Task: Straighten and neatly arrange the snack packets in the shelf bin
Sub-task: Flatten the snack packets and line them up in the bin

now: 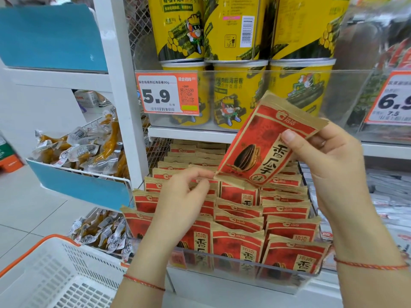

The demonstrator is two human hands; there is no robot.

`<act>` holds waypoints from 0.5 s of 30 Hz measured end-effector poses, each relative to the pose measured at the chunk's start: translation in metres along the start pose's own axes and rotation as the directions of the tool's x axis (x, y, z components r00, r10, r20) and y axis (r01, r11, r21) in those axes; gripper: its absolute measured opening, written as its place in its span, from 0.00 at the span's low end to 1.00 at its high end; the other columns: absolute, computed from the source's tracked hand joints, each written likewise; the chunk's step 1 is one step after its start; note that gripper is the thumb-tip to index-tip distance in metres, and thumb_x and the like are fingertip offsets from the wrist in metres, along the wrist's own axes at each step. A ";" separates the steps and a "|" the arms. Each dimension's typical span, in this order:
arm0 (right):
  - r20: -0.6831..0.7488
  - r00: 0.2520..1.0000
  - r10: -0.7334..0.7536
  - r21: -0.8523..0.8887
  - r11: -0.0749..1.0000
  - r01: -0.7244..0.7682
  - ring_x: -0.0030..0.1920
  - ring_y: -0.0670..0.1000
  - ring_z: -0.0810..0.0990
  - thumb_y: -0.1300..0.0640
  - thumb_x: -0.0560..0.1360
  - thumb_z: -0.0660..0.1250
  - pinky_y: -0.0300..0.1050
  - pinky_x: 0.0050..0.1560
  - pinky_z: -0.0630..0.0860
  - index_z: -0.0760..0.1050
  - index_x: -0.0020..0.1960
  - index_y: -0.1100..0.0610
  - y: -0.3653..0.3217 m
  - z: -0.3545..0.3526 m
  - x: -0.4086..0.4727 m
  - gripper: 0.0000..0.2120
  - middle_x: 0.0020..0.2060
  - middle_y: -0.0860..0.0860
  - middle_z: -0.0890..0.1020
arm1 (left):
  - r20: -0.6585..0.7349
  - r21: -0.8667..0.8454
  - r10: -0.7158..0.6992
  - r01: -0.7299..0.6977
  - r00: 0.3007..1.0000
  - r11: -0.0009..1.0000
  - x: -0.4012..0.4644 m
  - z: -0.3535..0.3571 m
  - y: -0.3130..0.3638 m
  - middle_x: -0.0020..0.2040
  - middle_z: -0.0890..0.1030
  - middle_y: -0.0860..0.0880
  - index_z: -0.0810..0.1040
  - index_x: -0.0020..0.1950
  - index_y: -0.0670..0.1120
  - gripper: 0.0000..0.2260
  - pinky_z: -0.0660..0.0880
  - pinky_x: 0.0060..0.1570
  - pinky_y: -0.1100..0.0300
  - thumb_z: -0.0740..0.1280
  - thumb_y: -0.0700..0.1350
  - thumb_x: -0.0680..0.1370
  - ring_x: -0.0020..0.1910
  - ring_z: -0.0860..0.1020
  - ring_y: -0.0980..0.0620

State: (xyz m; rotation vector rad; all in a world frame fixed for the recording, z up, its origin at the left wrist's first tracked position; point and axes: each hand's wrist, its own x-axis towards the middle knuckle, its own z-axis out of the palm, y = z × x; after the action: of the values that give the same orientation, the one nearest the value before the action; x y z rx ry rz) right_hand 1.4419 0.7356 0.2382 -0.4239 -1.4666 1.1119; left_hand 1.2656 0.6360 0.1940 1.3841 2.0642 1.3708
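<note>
Right hand [333,172] pinches a red packet [266,143] by its 3 o'clock edge, tilted, held above the bin [244,266]. Left hand [178,196], fingers curled, pinches the packet's 7 o'clock corner. Remaining packets [240,218] stand in rows inside the bin, several leaning.

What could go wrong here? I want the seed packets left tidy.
The lifted packet is held tilted, pinched only at its corners by the right hand and left hand; it might slip. Pushed in crooked, it could knock the leaning rows in the bin further askew.
</note>
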 end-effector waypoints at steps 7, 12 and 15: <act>0.046 0.999 -0.005 -0.282 0.959 0.017 0.47 0.48 0.83 0.61 0.75 0.69 0.54 0.52 0.79 0.80 0.47 0.51 0.017 0.003 -0.002 0.06 0.43 0.45 0.85 | 0.065 0.364 -0.012 -0.013 0.998 0.931 -0.003 0.007 0.006 0.56 0.81 0.59 0.82 0.56 0.56 0.11 0.66 0.68 0.52 0.62 0.48 0.79 0.58 0.73 0.58; 0.051 0.999 -0.007 -0.286 0.958 0.022 0.47 0.47 0.83 0.61 0.75 0.69 0.52 0.52 0.80 0.80 0.47 0.51 0.020 0.005 -0.002 0.06 0.43 0.45 0.85 | 0.062 0.384 0.004 -0.028 0.998 0.923 -0.005 0.006 0.008 0.55 0.80 0.58 0.78 0.61 0.55 0.12 0.64 0.70 0.48 0.62 0.48 0.80 0.57 0.73 0.57; 0.044 0.999 -0.030 -0.217 0.975 0.039 0.45 0.44 0.83 0.62 0.75 0.69 0.42 0.48 0.79 0.79 0.46 0.50 0.018 0.007 -0.002 0.07 0.42 0.43 0.85 | 0.055 0.376 0.004 -0.024 0.998 0.926 -0.005 0.006 0.007 0.57 0.80 0.57 0.78 0.62 0.55 0.12 0.65 0.69 0.48 0.62 0.48 0.80 0.60 0.74 0.55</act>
State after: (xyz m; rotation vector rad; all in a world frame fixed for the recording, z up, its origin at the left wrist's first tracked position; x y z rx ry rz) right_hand 1.4303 0.7396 0.2232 -0.5291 -1.6330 0.9400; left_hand 1.2760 0.6356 0.1960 1.5624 2.3728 0.9576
